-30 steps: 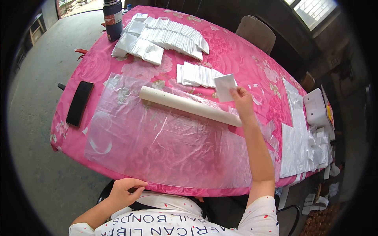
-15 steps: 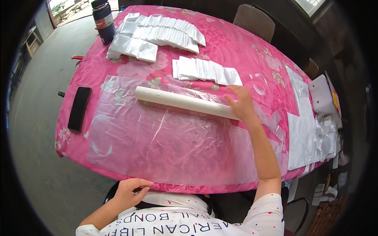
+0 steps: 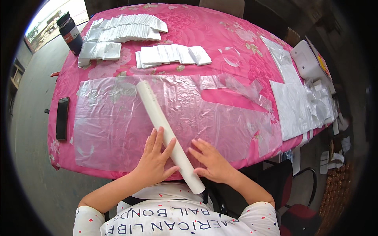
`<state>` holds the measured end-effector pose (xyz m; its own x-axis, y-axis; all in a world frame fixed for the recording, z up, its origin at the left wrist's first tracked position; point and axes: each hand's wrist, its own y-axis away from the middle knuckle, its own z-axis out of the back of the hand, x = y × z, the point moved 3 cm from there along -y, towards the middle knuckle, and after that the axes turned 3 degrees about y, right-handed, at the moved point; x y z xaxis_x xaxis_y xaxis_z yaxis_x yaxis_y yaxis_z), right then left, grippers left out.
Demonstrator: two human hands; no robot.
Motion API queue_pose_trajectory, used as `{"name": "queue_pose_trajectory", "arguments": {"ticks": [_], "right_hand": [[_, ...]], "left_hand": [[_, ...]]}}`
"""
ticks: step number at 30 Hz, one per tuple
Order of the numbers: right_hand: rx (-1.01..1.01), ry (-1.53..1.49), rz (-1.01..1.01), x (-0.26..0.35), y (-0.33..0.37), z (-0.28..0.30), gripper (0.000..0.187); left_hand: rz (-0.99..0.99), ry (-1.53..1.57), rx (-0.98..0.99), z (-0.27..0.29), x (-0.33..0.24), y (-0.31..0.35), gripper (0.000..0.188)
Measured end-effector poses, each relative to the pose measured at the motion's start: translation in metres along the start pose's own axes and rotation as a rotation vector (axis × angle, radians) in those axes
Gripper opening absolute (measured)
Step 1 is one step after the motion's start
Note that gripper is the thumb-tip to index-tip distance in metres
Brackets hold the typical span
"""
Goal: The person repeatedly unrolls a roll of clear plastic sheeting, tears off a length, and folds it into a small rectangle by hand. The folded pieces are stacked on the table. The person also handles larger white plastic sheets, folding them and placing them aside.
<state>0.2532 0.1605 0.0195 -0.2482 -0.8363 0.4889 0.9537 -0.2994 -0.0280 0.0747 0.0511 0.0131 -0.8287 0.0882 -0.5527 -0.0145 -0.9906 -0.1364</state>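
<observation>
A long white tube (image 3: 151, 104) lies slanted over a clear plastic bag (image 3: 114, 126), its near end reaching past the table edge close to my shirt. The bag is spread flat with some wrinkles, and a cut-out splits its right end into strips. My left hand (image 3: 156, 157) rests its spread fingers at the tube's left side, touching it. On the other side, my right hand (image 3: 210, 161) has its fingers spread beside the tube's near part; whether they touch it, I cannot tell. Neither hand wraps around the tube.
Folded white plastic packets (image 3: 173, 54) lie in rows beyond the bag, with larger stacks (image 3: 130, 31) at the far left. A dark bottle (image 3: 70, 34) and a phone (image 3: 62, 118) are on the left. White bags (image 3: 293, 106) and a white box (image 3: 309, 59) occupy the right side.
The tube has swung from lying crosswise to pointing toward me. My left hand has come up from the table edge to it, and my right hand has moved nearer. The bag lies flatter.
</observation>
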Motion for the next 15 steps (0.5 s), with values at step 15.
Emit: {"name": "queue_pose_trajectory", "arguments": {"ticks": [15], "right_hand": [[-0.726, 0.453, -0.752, -0.211, 0.152, 0.082, 0.034]], "left_hand": [[-0.214, -0.024, 0.035, -0.027, -0.043, -0.067, 0.064]]}}
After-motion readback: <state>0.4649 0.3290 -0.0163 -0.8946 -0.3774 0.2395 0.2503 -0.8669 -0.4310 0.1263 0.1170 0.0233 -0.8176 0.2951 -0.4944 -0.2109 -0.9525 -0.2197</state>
